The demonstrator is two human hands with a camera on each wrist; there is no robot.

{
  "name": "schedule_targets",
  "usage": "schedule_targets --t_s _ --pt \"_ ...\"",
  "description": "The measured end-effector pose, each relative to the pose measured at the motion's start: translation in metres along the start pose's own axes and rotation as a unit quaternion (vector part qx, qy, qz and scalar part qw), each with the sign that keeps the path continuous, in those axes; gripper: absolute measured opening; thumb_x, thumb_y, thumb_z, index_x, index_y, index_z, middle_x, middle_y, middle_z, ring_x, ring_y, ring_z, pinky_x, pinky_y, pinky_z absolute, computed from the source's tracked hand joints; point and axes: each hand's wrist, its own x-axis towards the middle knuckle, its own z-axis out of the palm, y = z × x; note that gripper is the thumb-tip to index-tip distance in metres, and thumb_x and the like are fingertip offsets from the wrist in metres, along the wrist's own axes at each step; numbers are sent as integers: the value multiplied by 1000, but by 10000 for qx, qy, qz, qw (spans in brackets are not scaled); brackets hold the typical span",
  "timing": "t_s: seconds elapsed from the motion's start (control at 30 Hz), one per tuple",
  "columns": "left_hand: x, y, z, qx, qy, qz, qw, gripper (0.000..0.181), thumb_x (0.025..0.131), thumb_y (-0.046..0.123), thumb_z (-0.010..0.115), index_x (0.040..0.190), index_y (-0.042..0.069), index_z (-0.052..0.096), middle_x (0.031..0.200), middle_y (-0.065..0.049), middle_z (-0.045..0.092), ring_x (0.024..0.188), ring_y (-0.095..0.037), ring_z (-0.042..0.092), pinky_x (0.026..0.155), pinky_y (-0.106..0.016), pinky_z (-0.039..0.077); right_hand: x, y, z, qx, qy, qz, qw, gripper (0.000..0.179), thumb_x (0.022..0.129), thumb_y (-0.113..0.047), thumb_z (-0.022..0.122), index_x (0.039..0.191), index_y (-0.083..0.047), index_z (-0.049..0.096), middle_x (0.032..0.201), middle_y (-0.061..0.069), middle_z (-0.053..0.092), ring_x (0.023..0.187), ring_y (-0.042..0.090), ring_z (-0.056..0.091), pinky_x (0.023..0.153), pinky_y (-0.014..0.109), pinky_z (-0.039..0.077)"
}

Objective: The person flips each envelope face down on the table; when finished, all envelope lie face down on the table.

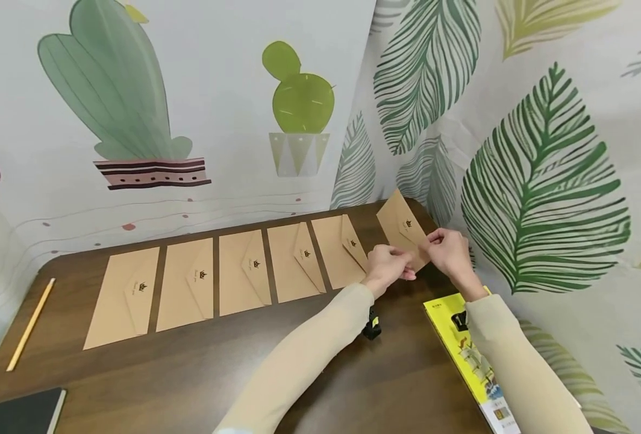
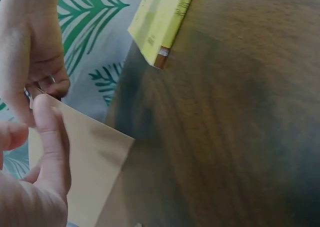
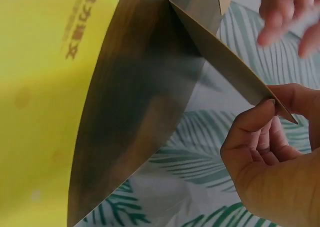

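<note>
A brown kraft envelope [image 1: 397,222] with a small dark crown print stands tilted up at the table's far right corner. My right hand [image 1: 450,252] pinches its right edge between thumb and fingers; the right wrist view shows that edge in the grip [image 3: 265,99]. Close by the envelope's lower edge is my left hand [image 1: 387,265], fingers loosely bent, thumb apart from the index finger. In the right wrist view a gap shows between the left fingers [image 3: 272,27] and the envelope. To the left lies a row of several matching envelopes [image 1: 293,262], flaps facing up.
A yellow illustrated box [image 1: 450,325] lies under my right forearm. A small black object [image 1: 372,328] sits beside my left forearm. At the table's left are a yellow pencil [image 1: 31,324] and a dark notebook [image 1: 19,416]. Patterned walls [image 1: 234,120] border the brown table [image 1: 201,374].
</note>
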Motion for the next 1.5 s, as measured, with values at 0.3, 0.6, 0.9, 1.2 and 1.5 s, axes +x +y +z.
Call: schedule_targets --t_s 0.3,0.6,0.9,1.2,1.5 --pt "1 16 6 615 48 12 9981 26 106 24 72 109 1 83 102 -21 83 89 -35 84 74 -31 70 -10 -25 1 -555 -257 -363 9975 13 96 -9 68 95 2 74 87 19 74 72 27 61 62 29 45" --pt "1 21 0 677 304 49 9972 26 99 27 82 91 2 83 80 -10 81 75 -30 84 62 -26 67 -16 -25 1 -194 -1397 -369 9893 18 98 -14 72 107 2 75 80 10 73 69 21 65 63 31 55" --pt "1 20 -5 110 368 -106 9992 14 96 10 82 93 -4 83 86 -15 83 77 -29 84 64 -29 69 -17 -19 -10 955 -2985 -3 9496 53 107 -26 71 146 8 61 138 28 70 104 16 73 91 36 69" --pt "-1 21 -8 127 622 -448 9970 10 97 -3 71 93 -8 79 87 -19 83 84 -35 84 62 -24 67 -4 6 -5 1198 -3393 139 9329 59 114 -34 58 153 11 54 147 30 65 118 18 70 102 36 65" --pt "1 19 -9 178 717 -445 9963 12 96 -7 69 90 -8 78 81 -12 77 77 -32 84 67 -30 70 9 19 3 537 -3004 566 9506 72 110 -42 64 158 9 47 159 32 54 128 37 63 106 45 57"
